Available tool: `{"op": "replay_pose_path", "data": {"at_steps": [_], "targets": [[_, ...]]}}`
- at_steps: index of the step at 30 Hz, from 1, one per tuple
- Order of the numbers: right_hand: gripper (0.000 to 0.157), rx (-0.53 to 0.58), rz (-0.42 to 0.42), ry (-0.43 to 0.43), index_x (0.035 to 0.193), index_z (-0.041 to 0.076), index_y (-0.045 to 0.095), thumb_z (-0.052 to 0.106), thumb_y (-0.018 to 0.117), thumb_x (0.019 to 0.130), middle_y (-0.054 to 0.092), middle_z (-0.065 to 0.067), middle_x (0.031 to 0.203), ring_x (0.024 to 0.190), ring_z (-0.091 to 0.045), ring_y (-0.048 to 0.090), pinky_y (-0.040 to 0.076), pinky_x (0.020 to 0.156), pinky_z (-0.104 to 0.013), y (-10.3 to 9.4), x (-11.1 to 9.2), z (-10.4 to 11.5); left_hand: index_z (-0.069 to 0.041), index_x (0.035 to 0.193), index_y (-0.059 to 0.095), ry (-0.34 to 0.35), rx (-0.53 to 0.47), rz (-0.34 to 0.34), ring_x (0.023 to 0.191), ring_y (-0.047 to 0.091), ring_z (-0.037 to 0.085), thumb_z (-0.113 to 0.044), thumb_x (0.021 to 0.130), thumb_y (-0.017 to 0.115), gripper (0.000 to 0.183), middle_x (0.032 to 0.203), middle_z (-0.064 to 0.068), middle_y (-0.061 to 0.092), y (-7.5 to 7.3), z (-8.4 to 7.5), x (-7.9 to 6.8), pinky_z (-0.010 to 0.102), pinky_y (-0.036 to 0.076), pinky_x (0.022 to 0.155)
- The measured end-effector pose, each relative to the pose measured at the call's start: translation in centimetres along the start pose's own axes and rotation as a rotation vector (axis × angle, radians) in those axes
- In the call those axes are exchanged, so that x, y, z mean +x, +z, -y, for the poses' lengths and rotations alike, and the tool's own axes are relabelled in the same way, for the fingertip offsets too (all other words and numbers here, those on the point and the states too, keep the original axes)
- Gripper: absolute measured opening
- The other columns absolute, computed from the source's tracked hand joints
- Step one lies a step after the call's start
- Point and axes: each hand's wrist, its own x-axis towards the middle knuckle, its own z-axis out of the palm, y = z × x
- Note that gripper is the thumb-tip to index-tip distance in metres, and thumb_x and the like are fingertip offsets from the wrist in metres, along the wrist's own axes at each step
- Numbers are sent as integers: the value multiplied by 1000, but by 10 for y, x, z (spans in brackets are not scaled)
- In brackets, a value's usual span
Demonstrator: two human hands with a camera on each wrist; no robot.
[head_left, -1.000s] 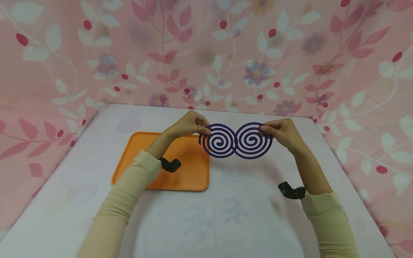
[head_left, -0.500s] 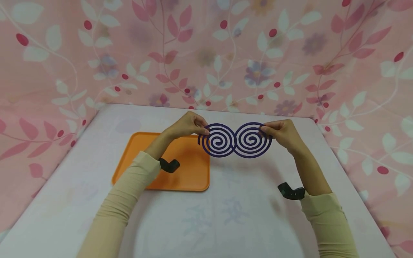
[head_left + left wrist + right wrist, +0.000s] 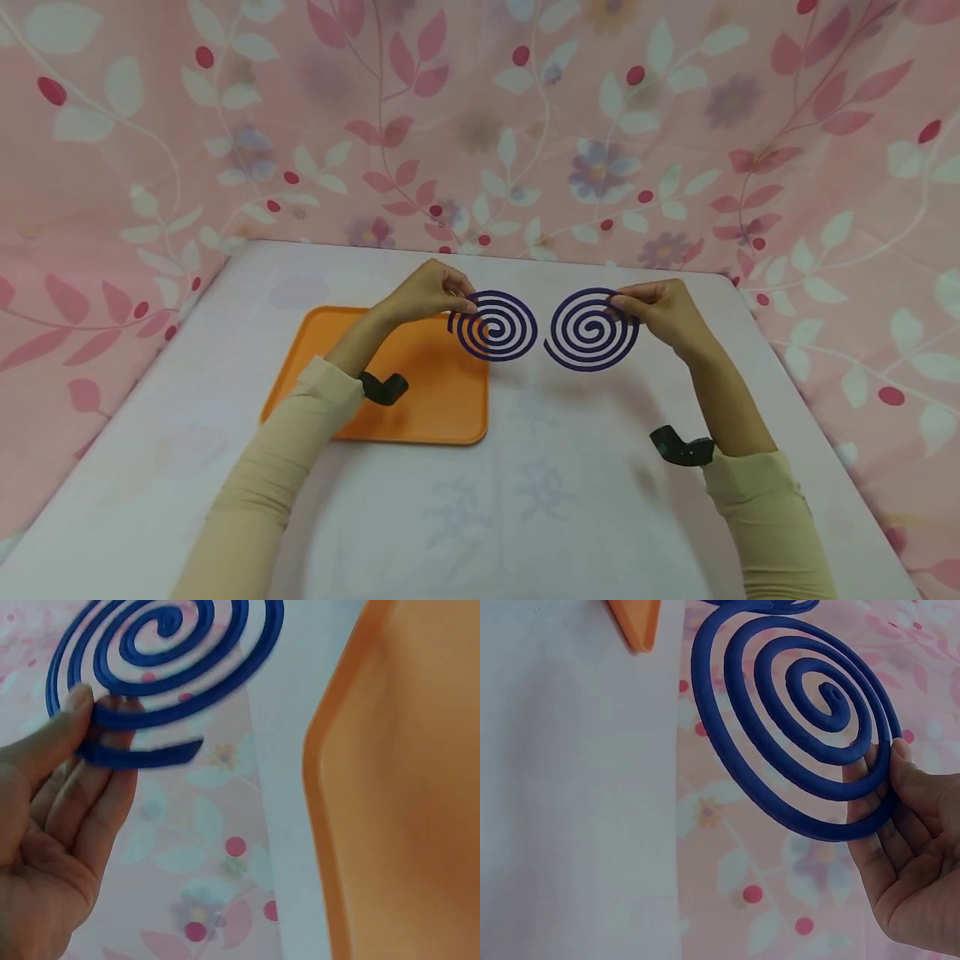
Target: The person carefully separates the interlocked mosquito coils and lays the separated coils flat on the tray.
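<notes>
Side by side in the air over the table, two flat blue spirals, a left coil and a right coil, are held with a narrow gap between them in the head view. Each is one smooth strand wound in even, open turns, curling to a hooked end at the middle; the left coil's outer tip lies loose near the hand, the right coil's points toward its neighbour. They look slim and perhaps brittle, though the material cannot be told. The left hand pinches the left coil's outer turns at the upper left between thumb and fingers, and the right hand does likewise at the right coil's upper right. The step in hand appears to be keeping the pair separate; the next move would call for a light, steady pinch and enough room that the turns do not catch. Behind and below the left coil, the orange tray lies on the white-covered table, nearer the left arm, with a pink floral cloth beyond.
</notes>
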Motion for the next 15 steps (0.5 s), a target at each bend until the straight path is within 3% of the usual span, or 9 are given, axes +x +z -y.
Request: {"op": "replay_pose_path", "data": {"at_steps": [2,8,15], "targets": [[30,9,3,0,105,-10,64,15,60,88,66,17,69,65,-2,61,50,64,-14,0,1,-1,-5,84,71,33,84,-44,67,64,19,-13,79,72,10,76,7,70,0,-4,-6,25,51,58],[32,0,-13,14,106,-10,64,17,60,89,66,20,68,66,0,63,50,65,-12,0,0,-3,-6,80,69,102,462,-201,65,62,16,-10,79,71,4,74,5,70,3,-17,-26,28,50,62],[37,15,-34,19,107,-13,61,18,61,88,66,21,68,67,0,65,50,65,-12,-4,-4,-5,-5,80,64,141,962,-215,56,60,20,-1,82,64,4,72,7,67,20,-25,-44,30,50,48]]}}
